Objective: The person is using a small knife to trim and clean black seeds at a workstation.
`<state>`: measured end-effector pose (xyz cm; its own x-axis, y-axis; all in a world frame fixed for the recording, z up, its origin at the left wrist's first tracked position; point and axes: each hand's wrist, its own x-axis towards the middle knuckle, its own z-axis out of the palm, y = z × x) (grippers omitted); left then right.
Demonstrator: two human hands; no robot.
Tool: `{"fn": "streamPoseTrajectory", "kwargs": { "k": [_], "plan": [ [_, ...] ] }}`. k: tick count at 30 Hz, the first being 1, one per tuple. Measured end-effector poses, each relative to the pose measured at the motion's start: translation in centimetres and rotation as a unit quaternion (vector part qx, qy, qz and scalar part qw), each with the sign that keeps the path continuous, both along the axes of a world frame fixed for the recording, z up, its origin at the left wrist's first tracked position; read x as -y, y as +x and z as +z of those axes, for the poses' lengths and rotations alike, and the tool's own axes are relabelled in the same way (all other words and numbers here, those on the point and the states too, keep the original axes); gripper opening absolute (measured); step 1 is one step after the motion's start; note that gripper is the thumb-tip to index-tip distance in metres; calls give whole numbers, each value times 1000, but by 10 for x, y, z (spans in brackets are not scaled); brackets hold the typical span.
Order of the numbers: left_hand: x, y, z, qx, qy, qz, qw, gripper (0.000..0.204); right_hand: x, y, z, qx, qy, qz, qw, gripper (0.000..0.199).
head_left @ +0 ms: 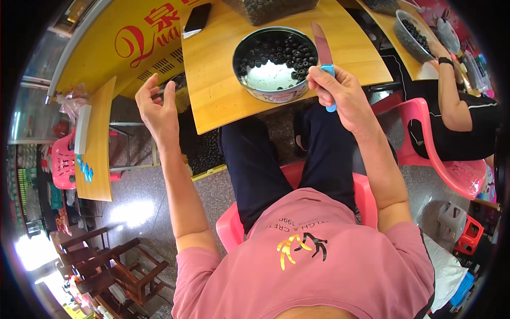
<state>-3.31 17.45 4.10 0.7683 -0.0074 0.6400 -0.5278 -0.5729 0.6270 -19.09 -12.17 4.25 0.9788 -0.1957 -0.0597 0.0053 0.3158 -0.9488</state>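
My right hand (342, 93) is closed around the light blue handle of a knife (322, 47), its blade pointing up and away. Just left of it, a round metal bowl (276, 95) with a printed outside stands at the table's near edge. Dark round nuts or fruits (289, 53) lie along the bowl's far and right sides, and its pale bottom shows in front. My left hand (161, 109) is raised off the table's left side, thumb and fingers apart, and I see nothing between them.
On the wooden table (212, 95) are a black phone (197, 17) and a clear tub (271, 11) of dark round pieces. A yellow-rimmed crate (210, 173) holds more below. At right, another person's hand (439, 49) touches a bowl (406, 40). Pink chairs (419, 122) stand nearby.
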Motion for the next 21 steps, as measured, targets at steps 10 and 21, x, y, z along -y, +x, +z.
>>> {"fn": "streamPoseTrajectory", "kwargs": {
  "k": [10, 21],
  "plan": [
    [156, -4, -8, -124, 245, -390, 879, 21, 25, -17, -2, -5, -25, -61, 998, 19],
    [192, 24, -39, -126, 372, -408, 824, 20, 38, -25, -6, -8, -29, -72, 997, 20]
  ]
}}
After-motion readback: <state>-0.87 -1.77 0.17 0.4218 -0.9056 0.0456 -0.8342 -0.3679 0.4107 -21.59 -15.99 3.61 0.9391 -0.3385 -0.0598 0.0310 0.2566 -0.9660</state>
